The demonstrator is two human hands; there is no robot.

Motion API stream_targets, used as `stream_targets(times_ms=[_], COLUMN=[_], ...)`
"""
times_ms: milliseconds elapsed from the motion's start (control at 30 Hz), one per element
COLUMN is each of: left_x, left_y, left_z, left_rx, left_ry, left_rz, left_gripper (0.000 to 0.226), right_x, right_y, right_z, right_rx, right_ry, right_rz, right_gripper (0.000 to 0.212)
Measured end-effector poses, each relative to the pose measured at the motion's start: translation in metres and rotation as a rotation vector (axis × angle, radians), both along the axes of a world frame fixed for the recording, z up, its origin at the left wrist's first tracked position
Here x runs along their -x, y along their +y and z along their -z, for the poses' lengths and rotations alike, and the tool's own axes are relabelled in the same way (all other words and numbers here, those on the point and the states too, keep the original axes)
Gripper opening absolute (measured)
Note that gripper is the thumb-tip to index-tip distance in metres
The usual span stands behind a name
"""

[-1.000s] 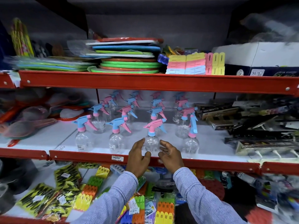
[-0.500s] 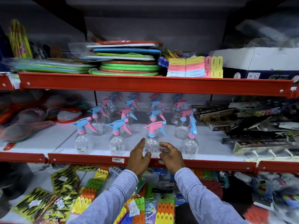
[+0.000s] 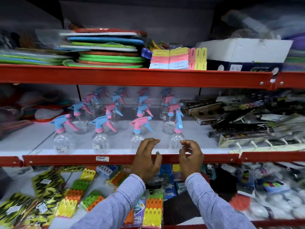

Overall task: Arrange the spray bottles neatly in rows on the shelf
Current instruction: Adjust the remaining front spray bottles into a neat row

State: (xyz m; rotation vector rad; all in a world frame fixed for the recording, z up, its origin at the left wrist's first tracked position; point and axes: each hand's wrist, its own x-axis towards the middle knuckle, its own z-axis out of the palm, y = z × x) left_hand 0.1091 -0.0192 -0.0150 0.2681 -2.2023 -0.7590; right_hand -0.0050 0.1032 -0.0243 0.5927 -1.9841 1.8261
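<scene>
Red shelf (image 3: pixel 66 160); hands (image 3: pixel 168 156) empty before spray bottles (image 3: pixel 100 134).

On the top shelf we see a stack of flat round plates (image 3: pixel 107 52) in green, blue and orange, pastel peg packs (image 3: pixel 178 58) just beside it, and a white cardboard box (image 3: pixel 244 50) further right. Dark boxed goods (image 3: pixel 239 123) crowd the middle shelf's right side. Below, we find yellow-black packets (image 3: pixel 47 180) and bright clip packs (image 3: pixel 153 210).

Pink-and-blue triggers are seen on the clear spray bottles (image 3: pixel 100 134), red edging on the white shelf (image 3: pixel 115 160), and blue-white pinstripes on the sleeves (image 3: pixel 216 204).
</scene>
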Motion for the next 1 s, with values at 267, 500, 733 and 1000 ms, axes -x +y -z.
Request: stream_targets(times_ms=[267,500,733,1000], left_x=[0.05,0.067,0.077,0.077], left_y=[0.038,0.059,0.057,0.057], left_z=[-0.004,-0.004,-0.01,-0.002], left_rx=[-0.208,-0.252,-0.304,-0.319], left_ry=[-0.208,-0.237,-0.223,-0.198], left_rz=[-0.019,-0.127,-0.132,-0.142], left_gripper=[0.054,0.056,0.057,0.058], right_x=[0.068,0.071,0.069,0.064], right_y=[0.012,0.029,0.036,0.038], right_z=[-0.011,-0.013,-0.013,-0.017], right_rx=[-0.366,-0.37,-0.339,-0.343], right_ry=[-0.32,-0.308,-0.294,-0.287], right_rz=[-0.383,-0.486,-0.437,-0.456], right_gripper=[0.061,0.044,0.041,0.039])
